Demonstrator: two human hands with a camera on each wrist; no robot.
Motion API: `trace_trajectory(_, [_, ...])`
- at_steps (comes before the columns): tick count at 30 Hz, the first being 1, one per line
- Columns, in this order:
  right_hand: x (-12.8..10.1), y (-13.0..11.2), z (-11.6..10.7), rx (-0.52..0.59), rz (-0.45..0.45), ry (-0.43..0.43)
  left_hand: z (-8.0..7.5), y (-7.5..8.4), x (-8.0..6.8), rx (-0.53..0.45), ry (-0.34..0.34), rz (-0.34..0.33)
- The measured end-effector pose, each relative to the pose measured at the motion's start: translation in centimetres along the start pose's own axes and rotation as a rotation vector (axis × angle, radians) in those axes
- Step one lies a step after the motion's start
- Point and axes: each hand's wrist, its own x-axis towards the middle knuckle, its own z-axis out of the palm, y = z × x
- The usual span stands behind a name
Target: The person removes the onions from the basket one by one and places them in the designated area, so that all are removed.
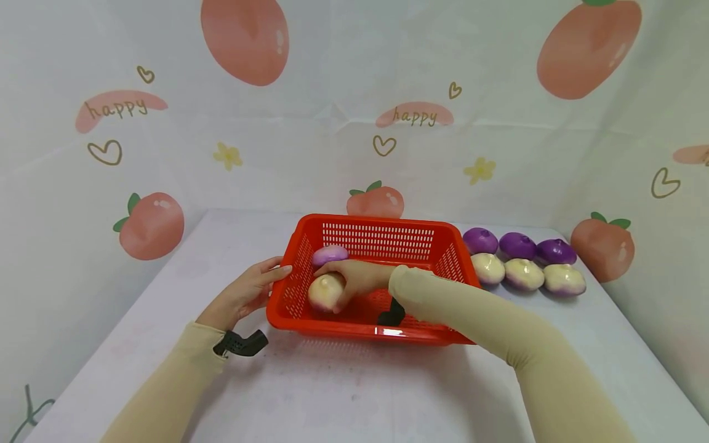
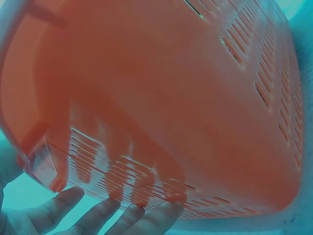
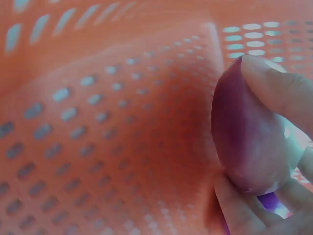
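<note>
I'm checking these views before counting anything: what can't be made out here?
- Basket floor: head view, partly hidden by the right hand and sleeve.
- Onion in that hand: half covered by fingers; right wrist view blurs it.
- Left hand: left wrist view shows only fingertips, cut off by the edge.

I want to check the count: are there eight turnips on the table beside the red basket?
No, the head view shows six turnips in two rows of three, right of the red basket.
</note>
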Motion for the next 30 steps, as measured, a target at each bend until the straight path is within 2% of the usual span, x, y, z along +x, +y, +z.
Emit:
trace_trajectory(5, [-1.5, -0.6, -1.9, 0.077, -0.045, 0.072, 0.0, 0.0, 0.0, 0.001, 0.012, -0.007])
trace_trajectory(8, [-3.0, -0.9, -3.5, 0.09, -0.039, 0.148, 0.0, -0.1, 0.0, -0.003, 0.007, -0.005])
trace_trajectory(15, [-7.6, -0.9, -7.3, 0.138, -0.074, 0.351, 0.0, -0.1, 0.1, -0.025, -0.013, 0.001])
trace_trajectory(20, [-11.5, -0.1, -9.4, 0.196, -0.087, 0.492, 0.0, 0.1, 0.1, -0.025, -0.015, -0.001])
trace_trajectory(26, [-16.6, 1.3, -11.2, 0.3, -0.008, 0.68, -0.1, 0.1, 0.0, -0.022, -0.013, -0.002])
trace_trajectory(30, [-19.7, 2.3, -11.5, 0.287, 0.091, 0.798, -0.2, 0.1, 0.0, -0.025, -0.009, -0.008])
